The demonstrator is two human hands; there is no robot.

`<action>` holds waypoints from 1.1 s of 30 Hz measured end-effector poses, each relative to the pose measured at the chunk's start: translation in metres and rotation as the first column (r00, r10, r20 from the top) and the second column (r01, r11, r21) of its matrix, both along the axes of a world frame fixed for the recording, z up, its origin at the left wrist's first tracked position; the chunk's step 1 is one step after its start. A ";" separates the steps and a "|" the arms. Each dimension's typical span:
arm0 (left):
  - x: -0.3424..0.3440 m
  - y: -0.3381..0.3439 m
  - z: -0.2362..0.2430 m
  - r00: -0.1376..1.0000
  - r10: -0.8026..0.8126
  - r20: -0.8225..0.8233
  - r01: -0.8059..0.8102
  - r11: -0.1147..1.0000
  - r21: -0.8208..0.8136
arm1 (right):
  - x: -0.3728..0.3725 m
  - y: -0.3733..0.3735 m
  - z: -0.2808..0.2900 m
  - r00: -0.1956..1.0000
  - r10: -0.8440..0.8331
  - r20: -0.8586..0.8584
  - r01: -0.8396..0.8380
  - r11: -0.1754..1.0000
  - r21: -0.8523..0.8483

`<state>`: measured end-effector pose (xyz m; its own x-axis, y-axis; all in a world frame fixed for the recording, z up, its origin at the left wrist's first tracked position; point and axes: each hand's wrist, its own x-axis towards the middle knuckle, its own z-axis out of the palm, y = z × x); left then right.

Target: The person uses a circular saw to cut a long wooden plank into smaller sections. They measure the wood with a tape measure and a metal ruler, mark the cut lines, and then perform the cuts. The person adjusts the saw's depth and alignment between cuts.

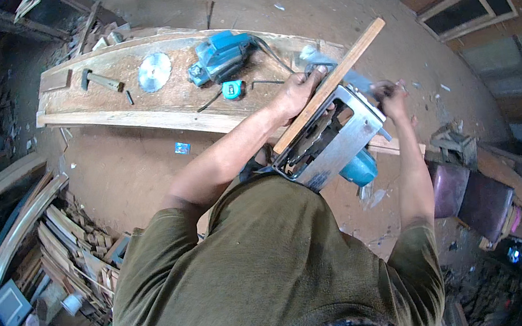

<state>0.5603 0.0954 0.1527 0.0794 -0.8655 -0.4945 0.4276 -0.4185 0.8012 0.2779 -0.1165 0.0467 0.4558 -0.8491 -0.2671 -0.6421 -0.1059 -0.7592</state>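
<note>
A circular saw (pixel 341 142) is tipped up in front of me, its metal base plate turned toward me and its teal motor housing (pixel 359 168) sticking out below. Along the plate's left edge runs a straight wooden strip (pixel 355 49), slanting up to the right. My left hand (pixel 298 94) is closed around the strip, close to the saw; part of the fingers is hidden behind the wood. On the saw's far right side is my right hand (pixel 392 99), smeared by motion. Whether it holds anything cannot be made out.
On the wooden bench (pixel 136 113) lie a hammer (pixel 103 82), a round saw blade (pixel 155 71), a teal electric planer (pixel 224 56), a teal tape measure (pixel 233 90) and a hex key (pixel 267 83). Wood offcuts (pixel 63 235) pile up at left. A dark padded seat (pixel 484 194) stands at right.
</note>
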 end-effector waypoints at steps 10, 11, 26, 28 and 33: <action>0.011 -0.007 -0.026 0.997 -0.040 -0.064 0.039 0.999 -0.026 | 0.128 0.012 -0.025 0.852 0.123 0.509 -0.396 0.788 0.472; 0.014 -0.008 -0.025 0.990 -0.089 -0.112 0.080 0.994 -0.079 | 0.121 0.007 -0.027 0.873 0.166 0.458 -0.384 0.813 0.437; 0.012 -0.007 0.005 0.994 -0.010 -0.109 0.013 1.000 0.027 | -0.034 0.106 0.001 0.479 -0.515 0.711 -0.438 0.562 0.702; 0.014 -0.005 -0.010 0.985 -0.013 -0.173 0.006 0.999 -0.040 | -0.016 0.114 0.022 0.547 -0.432 0.717 -0.385 0.630 0.674; 0.015 0.002 -0.001 1.000 -0.010 0.009 0.010 1.000 -0.024 | -0.010 0.113 0.030 0.679 -0.571 0.461 -0.110 0.542 0.833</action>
<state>0.5749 0.0971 0.1518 0.0755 -0.8780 -0.4726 0.4161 -0.4029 0.8151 0.2675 -0.0040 0.0767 0.5969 -0.5560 -0.5785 0.1269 0.7773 -0.6161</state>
